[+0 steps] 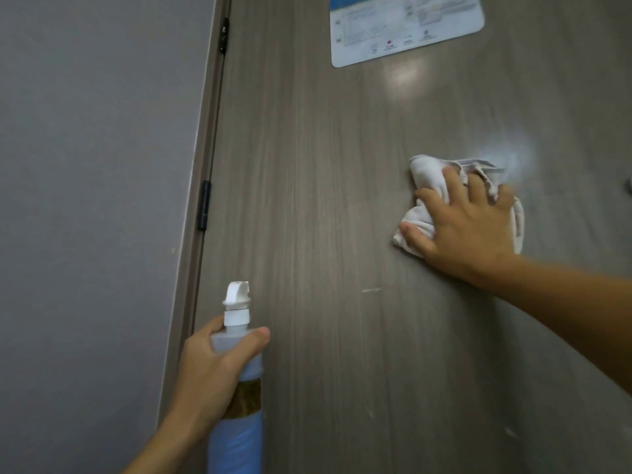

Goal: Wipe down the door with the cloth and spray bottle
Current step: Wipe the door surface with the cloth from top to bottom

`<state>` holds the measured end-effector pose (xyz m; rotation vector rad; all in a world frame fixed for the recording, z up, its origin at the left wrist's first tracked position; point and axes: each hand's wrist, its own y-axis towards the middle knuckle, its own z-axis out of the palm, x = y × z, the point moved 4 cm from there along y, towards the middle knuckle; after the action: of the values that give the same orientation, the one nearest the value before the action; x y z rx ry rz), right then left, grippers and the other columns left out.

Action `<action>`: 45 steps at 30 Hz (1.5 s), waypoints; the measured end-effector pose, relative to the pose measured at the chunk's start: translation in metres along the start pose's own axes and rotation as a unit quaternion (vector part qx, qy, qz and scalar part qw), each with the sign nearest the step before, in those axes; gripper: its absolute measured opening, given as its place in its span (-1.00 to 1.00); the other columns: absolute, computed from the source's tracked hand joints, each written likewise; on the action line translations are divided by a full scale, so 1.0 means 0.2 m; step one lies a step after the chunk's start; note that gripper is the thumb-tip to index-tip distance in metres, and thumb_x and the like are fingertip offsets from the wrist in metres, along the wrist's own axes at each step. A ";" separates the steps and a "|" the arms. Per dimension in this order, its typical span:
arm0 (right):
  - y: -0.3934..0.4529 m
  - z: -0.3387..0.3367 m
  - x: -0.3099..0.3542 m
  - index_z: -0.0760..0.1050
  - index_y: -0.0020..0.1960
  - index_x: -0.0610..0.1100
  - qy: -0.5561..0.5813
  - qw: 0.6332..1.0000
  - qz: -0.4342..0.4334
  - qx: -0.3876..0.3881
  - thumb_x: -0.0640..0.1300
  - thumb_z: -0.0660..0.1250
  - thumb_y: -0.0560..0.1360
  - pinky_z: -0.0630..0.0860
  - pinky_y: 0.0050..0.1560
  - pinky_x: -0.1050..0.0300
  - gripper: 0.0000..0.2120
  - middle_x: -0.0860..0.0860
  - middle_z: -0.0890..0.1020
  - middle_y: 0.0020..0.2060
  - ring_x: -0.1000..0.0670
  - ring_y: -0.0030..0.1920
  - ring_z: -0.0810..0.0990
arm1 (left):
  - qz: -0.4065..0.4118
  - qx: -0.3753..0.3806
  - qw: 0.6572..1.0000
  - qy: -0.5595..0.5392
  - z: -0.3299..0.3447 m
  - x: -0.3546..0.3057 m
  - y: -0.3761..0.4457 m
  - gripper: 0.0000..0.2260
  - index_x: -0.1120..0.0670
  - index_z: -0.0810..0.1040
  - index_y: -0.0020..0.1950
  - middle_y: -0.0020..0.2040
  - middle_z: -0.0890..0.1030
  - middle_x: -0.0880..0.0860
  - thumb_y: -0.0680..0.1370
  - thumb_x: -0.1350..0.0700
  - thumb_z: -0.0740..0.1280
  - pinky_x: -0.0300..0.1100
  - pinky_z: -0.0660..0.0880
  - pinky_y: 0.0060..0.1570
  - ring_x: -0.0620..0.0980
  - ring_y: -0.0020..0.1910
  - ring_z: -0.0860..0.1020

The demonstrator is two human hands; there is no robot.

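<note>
In left hand, spray bottle.

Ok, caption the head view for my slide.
Right hand presses crumpled white cloth on grey wood-grain door; left hand grips blue-labelled spray bottle.

Single head-worn wide-angle view, close to the door, facing it slightly upward and obliquely; the hinge edge and wall occupy the left.
</note>
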<state>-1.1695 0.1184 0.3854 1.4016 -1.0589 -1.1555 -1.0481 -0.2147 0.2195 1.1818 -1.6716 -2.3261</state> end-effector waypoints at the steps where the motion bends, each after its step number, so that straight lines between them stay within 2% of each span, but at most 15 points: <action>1: 0.01 0.01 0.03 0.42 0.36 0.11 0.006 1.000 0.002 0.001 0.51 -0.05 0.49 0.20 0.37 -0.42 -0.32 -0.14 0.22 0.56 -0.31 0.50 0.25 | 0.000 0.002 1.000 -0.003 0.01 0.00 0.00 -0.65 0.24 0.65 -0.11 -0.23 0.63 0.34 0.31 -0.01 0.58 0.10 0.60 -0.22 0.11 -0.32 0.61; 4: 0.03 0.04 0.19 0.42 0.38 0.12 0.027 0.999 -0.025 0.013 0.52 -0.02 0.49 0.12 0.42 -0.44 -0.32 -0.15 0.21 0.59 -0.30 0.53 0.23 | -0.008 0.005 1.000 -0.016 0.03 -0.01 0.00 -0.53 0.21 0.65 -0.10 -0.22 0.63 0.34 0.23 -0.14 0.56 0.33 0.61 -0.15 0.18 -0.30 0.63; 7: 0.04 0.06 0.34 0.46 0.33 0.09 0.032 0.998 -0.062 -0.003 0.50 0.05 0.50 0.17 0.39 -0.42 -0.35 -0.15 0.25 0.57 -0.28 0.49 0.29 | -0.007 0.011 1.000 -0.020 0.06 -0.01 -0.01 -0.53 0.19 0.65 -0.10 -0.22 0.62 0.34 0.23 -0.15 0.56 0.38 0.59 -0.14 0.28 -0.28 0.64; 10: 0.04 0.06 0.36 0.44 0.34 0.09 0.034 0.997 -0.064 -0.006 0.49 0.02 0.52 0.18 0.38 -0.42 -0.36 -0.14 0.24 0.56 -0.28 0.48 0.28 | -0.009 0.016 1.000 -0.015 0.07 -0.01 -0.02 -0.57 0.19 0.65 -0.12 -0.24 0.62 0.34 0.25 -0.12 0.57 0.32 0.61 -0.17 0.27 -0.29 0.64; 12: 0.05 0.06 0.35 0.42 0.37 0.10 0.035 0.997 -0.069 -0.002 0.50 0.00 0.53 0.16 0.39 -0.42 -0.36 -0.13 0.22 0.57 -0.27 0.49 0.25 | -0.008 0.024 1.000 -0.002 0.08 -0.01 -0.03 -0.70 0.14 0.65 -0.17 -0.29 0.64 0.25 0.31 -0.05 0.57 0.20 0.61 -0.23 0.28 -0.28 0.66; 15: 0.05 0.06 0.35 0.41 0.37 0.11 0.032 0.997 -0.075 0.000 0.50 -0.04 0.54 0.15 0.38 -0.43 -0.36 -0.13 0.22 0.57 -0.28 0.50 0.24 | -0.001 0.015 1.000 0.014 0.06 -0.01 -0.05 -0.76 0.11 0.64 -0.19 -0.33 0.65 0.11 0.33 -0.03 0.54 0.04 0.58 -0.26 0.09 -0.33 0.65; 21: 0.06 0.07 0.35 0.41 0.37 0.12 0.020 0.996 -0.082 0.004 0.51 -0.11 0.55 0.15 0.37 -0.42 -0.33 -0.14 0.22 0.57 -0.29 0.50 0.24 | -0.002 -0.024 1.000 0.017 -0.02 -0.02 -0.05 -0.84 0.15 0.68 -0.12 -0.24 0.67 0.25 0.43 0.14 0.61 0.01 0.59 -0.22 0.12 -0.29 0.65; 24: 0.05 0.06 0.35 0.42 0.38 0.11 0.024 0.996 -0.082 0.009 0.51 -0.13 0.54 0.16 0.38 -0.42 -0.31 -0.16 0.22 0.57 -0.30 0.51 0.24 | -0.007 -0.031 0.999 0.027 -0.08 -0.01 -0.05 -0.66 0.07 0.69 -0.12 -0.28 0.69 0.15 0.27 -0.13 0.59 0.07 0.62 -0.19 0.16 -0.27 0.68; 26: 0.05 0.06 0.35 0.39 0.42 0.11 0.029 0.996 -0.083 0.019 0.51 -0.15 0.54 0.15 0.40 -0.43 -0.28 -0.16 0.18 0.59 -0.30 0.53 0.21 | -0.015 -0.030 0.999 0.032 -0.13 -0.01 -0.05 -0.56 0.09 0.67 -0.14 -0.30 0.69 0.11 0.20 -0.22 0.54 0.11 0.62 -0.17 0.16 -0.27 0.67; 29: 0.05 0.05 0.34 0.39 0.42 0.11 0.028 0.996 -0.083 0.018 0.51 -0.17 0.53 0.15 0.40 -0.43 -0.27 -0.16 0.18 0.59 -0.30 0.52 0.22 | -0.004 -0.023 0.999 0.045 -0.16 -0.03 -0.06 -0.53 0.13 0.65 -0.13 -0.31 0.68 0.11 0.19 -0.21 0.53 0.05 0.61 -0.20 0.07 -0.31 0.65; 32: 0.05 0.05 0.35 0.42 0.40 0.10 0.024 0.996 -0.085 0.014 0.51 -0.16 0.53 0.16 0.38 -0.41 -0.27 -0.17 0.21 0.57 -0.31 0.50 0.25 | 0.002 -0.022 0.999 0.027 -0.14 -0.06 -0.08 -0.63 0.17 0.66 -0.09 -0.29 0.67 0.15 0.28 -0.05 0.60 -0.07 0.59 -0.27 0.02 -0.33 0.64; 34: 0.06 0.06 0.34 0.44 0.38 0.09 0.019 0.996 -0.088 0.013 0.51 -0.15 0.53 0.18 0.36 -0.41 -0.28 -0.17 0.24 0.55 -0.31 0.49 0.26 | 0.000 -0.008 1.000 0.013 -0.08 -0.08 -0.09 -0.76 0.20 0.65 -0.11 -0.34 0.64 0.09 0.38 0.12 0.62 -0.15 0.56 -0.33 0.01 -0.34 0.61; 35: 0.06 0.06 0.34 0.45 0.36 0.09 0.017 0.996 -0.089 0.012 0.51 -0.13 0.53 0.18 0.36 -0.41 -0.28 -0.17 0.25 0.55 -0.32 0.49 0.27 | 0.000 0.006 1.000 0.006 -0.04 -0.09 -0.11 -0.77 0.21 0.64 -0.12 -0.35 0.63 0.07 0.40 0.14 0.61 -0.16 0.56 -0.33 0.01 -0.34 0.60; 41: 0.09 0.02 0.28 0.34 0.45 0.13 0.001 0.989 -0.142 0.047 0.55 -0.18 0.48 0.21 0.38 -0.43 -0.23 -0.16 0.22 0.58 -0.32 0.53 0.25 | -0.013 0.067 0.996 -0.062 0.34 -0.19 -0.26 -0.56 0.14 0.63 -0.14 -0.38 0.62 -0.01 0.17 -0.13 0.55 -0.23 0.54 -0.36 -0.10 -0.38 0.59; 45: 0.12 0.02 0.21 0.27 0.52 0.17 -0.010 0.980 -0.192 0.058 0.56 -0.18 0.48 0.23 0.39 -0.37 -0.21 -0.15 0.20 0.61 -0.31 0.55 0.25 | -0.035 0.076 0.992 -0.095 0.52 -0.22 -0.32 -0.59 0.14 0.64 -0.09 -0.34 0.65 0.01 0.20 -0.07 0.57 -0.20 0.59 -0.30 -0.07 -0.34 0.62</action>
<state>-1.1664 0.0739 0.4033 1.7433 -0.9018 -1.4020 -1.0552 -0.0853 0.2045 1.0898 -1.9308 -2.4608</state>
